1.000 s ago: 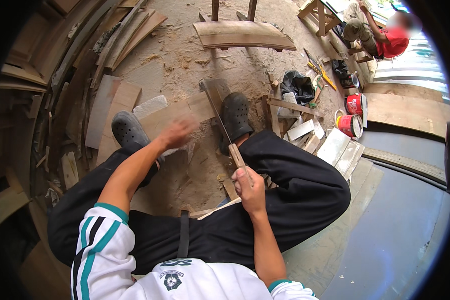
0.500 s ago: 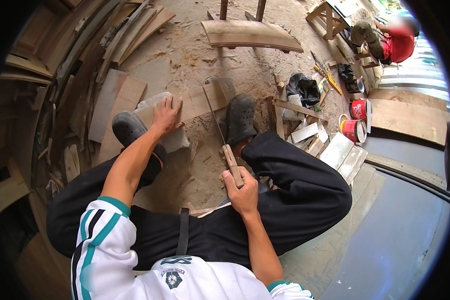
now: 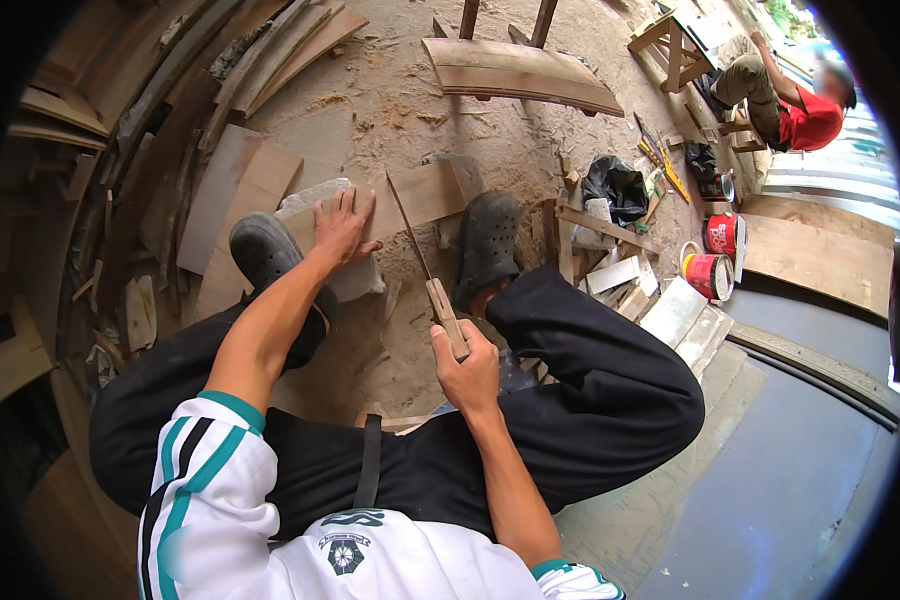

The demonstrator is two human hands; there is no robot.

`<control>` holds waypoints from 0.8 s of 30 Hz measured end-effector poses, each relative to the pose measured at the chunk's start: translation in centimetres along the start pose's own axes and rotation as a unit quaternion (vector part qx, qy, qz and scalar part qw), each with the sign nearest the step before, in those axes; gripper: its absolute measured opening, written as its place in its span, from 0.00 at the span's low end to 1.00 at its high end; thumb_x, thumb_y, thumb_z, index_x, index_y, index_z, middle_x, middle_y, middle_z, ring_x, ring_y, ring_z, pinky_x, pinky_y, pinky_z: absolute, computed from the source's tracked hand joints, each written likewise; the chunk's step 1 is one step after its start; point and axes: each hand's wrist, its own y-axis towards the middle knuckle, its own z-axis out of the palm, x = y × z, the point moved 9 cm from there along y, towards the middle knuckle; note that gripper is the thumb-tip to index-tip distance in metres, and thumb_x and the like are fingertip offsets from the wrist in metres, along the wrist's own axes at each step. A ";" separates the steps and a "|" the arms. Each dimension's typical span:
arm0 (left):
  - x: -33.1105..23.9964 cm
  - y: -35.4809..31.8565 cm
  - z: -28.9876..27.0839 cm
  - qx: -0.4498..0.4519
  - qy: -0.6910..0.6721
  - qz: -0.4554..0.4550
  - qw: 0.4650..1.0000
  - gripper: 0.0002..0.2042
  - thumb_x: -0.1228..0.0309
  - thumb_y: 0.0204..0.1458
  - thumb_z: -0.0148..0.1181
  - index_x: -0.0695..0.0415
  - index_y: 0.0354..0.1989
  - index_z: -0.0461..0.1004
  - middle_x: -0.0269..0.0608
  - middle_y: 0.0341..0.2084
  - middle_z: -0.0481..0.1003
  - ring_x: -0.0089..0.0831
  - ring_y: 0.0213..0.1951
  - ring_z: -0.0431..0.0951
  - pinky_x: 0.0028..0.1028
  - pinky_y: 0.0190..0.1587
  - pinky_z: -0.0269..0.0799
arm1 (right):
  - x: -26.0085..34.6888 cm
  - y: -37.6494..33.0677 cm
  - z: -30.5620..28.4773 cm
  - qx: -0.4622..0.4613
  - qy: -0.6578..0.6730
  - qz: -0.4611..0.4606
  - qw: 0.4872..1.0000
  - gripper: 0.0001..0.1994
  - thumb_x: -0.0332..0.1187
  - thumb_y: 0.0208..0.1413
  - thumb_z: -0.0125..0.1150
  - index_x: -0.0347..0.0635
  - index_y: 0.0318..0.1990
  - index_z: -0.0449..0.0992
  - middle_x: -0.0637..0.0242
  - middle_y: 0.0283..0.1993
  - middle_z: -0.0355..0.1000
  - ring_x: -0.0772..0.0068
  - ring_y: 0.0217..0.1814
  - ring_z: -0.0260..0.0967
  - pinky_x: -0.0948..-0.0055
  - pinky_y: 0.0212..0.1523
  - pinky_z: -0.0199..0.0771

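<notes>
Handsaw (image 3: 442,305) and plank (image 3: 426,195) are already paired up, as I see it from here: the right hand (image 3: 467,372) is wrapped round the saw's wooden handle, and the blade slants across the plank, which lies over a pale block (image 3: 364,279) between the two dark clogs (image 3: 489,235). The left hand (image 3: 342,230) holds nothing in its grasp, its fingers spread over the plank's left part. I can't make out a cut, or whether the teeth touch; the plank looks whole, so I'd judge most or all of the sawing is left.
</notes>
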 end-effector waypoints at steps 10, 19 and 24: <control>1.1 0.5 3.2 0.048 -0.038 -0.018 0.998 0.54 0.36 0.44 0.61 0.40 0.76 0.36 0.56 0.72 0.38 0.55 0.73 0.33 0.69 0.65 0.27 | 1.0 -1.4 -0.5 0.010 -0.041 0.023 0.999 0.16 0.38 0.58 0.60 0.33 0.25 0.69 0.54 0.20 0.66 0.61 0.22 0.64 0.62 0.28 0.64; 0.1 1.2 3.9 0.176 -0.091 -0.064 0.978 0.55 0.31 0.46 0.54 0.38 0.75 0.28 0.56 0.73 0.23 0.56 0.73 0.18 0.68 0.64 0.15 | 0.2 4.3 3.1 0.007 -0.053 0.002 0.999 0.17 0.39 0.58 0.59 0.33 0.26 0.70 0.42 0.24 0.70 0.36 0.29 0.70 0.52 0.31 0.67; 0.9 1.1 4.3 0.173 -0.101 -0.061 0.978 0.54 0.30 0.47 0.53 0.37 0.75 0.26 0.55 0.73 0.21 0.55 0.73 0.16 0.69 0.63 0.14 | 0.9 -0.4 1.0 0.021 -0.024 0.012 0.999 0.14 0.36 0.59 0.59 0.34 0.27 0.72 0.46 0.23 0.69 0.42 0.27 0.71 0.57 0.29 0.68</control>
